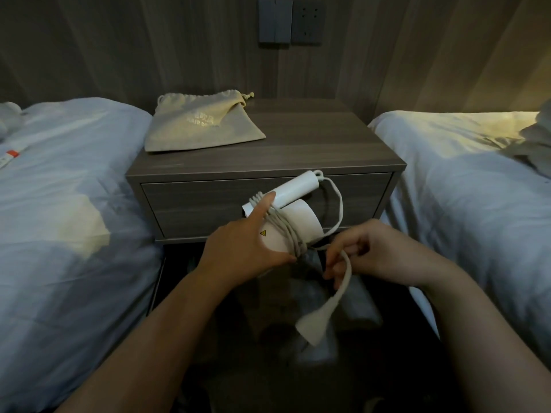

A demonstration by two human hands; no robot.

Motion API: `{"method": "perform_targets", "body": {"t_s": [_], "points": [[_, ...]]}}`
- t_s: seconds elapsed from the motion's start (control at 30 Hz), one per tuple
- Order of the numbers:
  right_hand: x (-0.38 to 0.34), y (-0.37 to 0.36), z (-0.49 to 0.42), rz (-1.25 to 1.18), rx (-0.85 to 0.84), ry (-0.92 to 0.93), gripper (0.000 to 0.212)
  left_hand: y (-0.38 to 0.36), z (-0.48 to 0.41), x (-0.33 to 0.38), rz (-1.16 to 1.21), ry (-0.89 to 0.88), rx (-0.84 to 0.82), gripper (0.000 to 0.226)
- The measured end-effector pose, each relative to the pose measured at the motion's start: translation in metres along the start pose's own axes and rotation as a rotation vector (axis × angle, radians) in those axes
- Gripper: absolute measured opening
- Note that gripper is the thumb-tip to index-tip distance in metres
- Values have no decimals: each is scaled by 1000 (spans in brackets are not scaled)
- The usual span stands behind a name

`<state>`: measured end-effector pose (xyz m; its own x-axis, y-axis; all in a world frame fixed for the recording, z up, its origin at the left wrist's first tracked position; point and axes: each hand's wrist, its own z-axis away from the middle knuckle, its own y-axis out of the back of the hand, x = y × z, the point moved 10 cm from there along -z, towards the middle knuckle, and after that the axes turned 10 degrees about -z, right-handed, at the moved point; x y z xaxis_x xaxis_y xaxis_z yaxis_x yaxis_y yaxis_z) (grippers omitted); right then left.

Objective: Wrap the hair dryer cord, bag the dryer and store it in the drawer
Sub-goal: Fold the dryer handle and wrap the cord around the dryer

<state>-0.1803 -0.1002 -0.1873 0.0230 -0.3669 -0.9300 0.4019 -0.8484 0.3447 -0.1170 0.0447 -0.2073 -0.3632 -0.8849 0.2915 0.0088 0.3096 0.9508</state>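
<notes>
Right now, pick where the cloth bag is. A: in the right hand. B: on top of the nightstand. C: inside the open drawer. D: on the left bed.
B: the bag lies flat on the nightstand top, toward its back left, while the hands hold the dryer and cord in front of the shut drawer.

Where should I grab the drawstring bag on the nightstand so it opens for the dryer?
Take the drawstring bag at its gathered mouth along the back edge, reaching over from the front. It lies flat on the nightstand, cinched end toward the wall, knot at the right rear corner. Probably loosen the gathers first.
</notes>
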Motion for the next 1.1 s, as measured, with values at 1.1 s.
{"method": "perform_targets", "body": {"t_s": [1.1], "points": [[76,5,-8,-1214,506,-402,10,-8,13,46,-436,-354,323,99]]}}
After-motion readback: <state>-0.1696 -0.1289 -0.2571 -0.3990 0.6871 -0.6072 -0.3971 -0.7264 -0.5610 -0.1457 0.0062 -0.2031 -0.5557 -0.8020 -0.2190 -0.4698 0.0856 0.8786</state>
